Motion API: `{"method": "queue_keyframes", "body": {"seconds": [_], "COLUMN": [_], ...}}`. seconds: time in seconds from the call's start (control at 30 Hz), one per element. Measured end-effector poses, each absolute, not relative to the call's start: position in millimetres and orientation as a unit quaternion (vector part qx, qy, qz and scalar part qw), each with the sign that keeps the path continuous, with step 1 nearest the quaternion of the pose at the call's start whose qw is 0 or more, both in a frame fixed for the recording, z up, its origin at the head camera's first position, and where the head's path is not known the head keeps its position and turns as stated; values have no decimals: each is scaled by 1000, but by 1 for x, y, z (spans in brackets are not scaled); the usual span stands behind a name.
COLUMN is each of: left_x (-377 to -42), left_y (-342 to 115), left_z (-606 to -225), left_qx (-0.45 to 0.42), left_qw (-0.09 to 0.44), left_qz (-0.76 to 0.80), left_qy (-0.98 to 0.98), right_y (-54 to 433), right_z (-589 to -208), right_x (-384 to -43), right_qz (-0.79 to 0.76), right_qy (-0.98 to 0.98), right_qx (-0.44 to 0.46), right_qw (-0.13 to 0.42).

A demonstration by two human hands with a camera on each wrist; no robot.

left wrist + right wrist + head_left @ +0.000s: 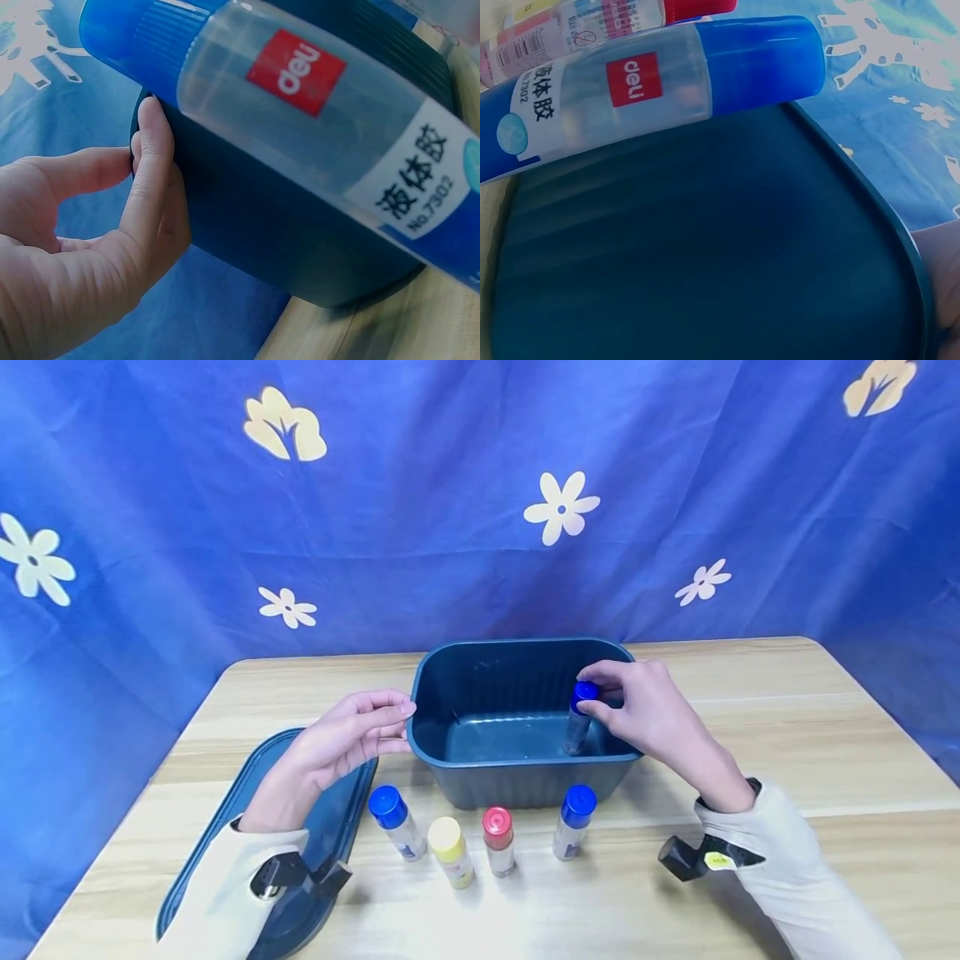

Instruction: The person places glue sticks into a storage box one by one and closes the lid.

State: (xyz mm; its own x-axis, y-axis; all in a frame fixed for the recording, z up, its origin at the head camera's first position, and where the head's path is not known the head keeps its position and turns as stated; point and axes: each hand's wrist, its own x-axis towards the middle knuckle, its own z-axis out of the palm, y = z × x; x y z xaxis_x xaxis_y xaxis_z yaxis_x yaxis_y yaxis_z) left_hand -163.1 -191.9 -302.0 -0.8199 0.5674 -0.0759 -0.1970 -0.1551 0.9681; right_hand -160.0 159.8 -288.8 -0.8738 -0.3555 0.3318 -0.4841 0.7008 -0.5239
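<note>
A dark teal plastic bin (495, 787) stands on the table. My left hand (337, 739) pinches its left rim between thumb and fingers, as the left wrist view also shows. My right hand (652, 710) reaches over the bin's right end and grips a glue bottle (576, 735) by its blue cap, holding it upright inside. Before the bin stand a blue-capped glue bottle (405, 835), a yellow-capped bottle (456, 864), a red-capped bottle (498, 852) and another blue-capped glue bottle (568, 839). In the right wrist view, only a sliver of my right hand (941, 259) shows.
A teal lid (341, 806) lies on the table at the left, partly under my left forearm. Behind the wooden table (787, 718) hangs a blue cloth (450, 527) with pale flowers. The bin stands close to that cloth.
</note>
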Motion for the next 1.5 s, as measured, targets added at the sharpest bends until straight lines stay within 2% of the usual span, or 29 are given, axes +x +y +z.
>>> {"method": "queue_keyframes", "body": {"seconds": [0.4, 0.87, 1.1, 1.27, 1.5], "left_x": [-163, -163, -161, -161, -161], "left_y": [-194, -194, -190, -188, -193], "left_z": [-303, -305, -307, -307, -306], "left_qx": [162, 156, 151, 139, 134], "left_qw": [260, 262, 260, 261, 258], "left_qz": [747, 753, 755, 753, 752], "left_qy": [590, 582, 583, 588, 592], "right_y": [158, 163, 168, 176, 182], "right_z": [-289, -285, -273, -271, -274], "right_x": [-160, -156, -131, -107, -83], "right_qz": [322, 323, 373, 418, 480], "right_qy": [-918, -907, -873, -844, -813], "right_qx": [209, 220, 236, 277, 282], "right_qw": [96, 157, 208, 192, 170]}}
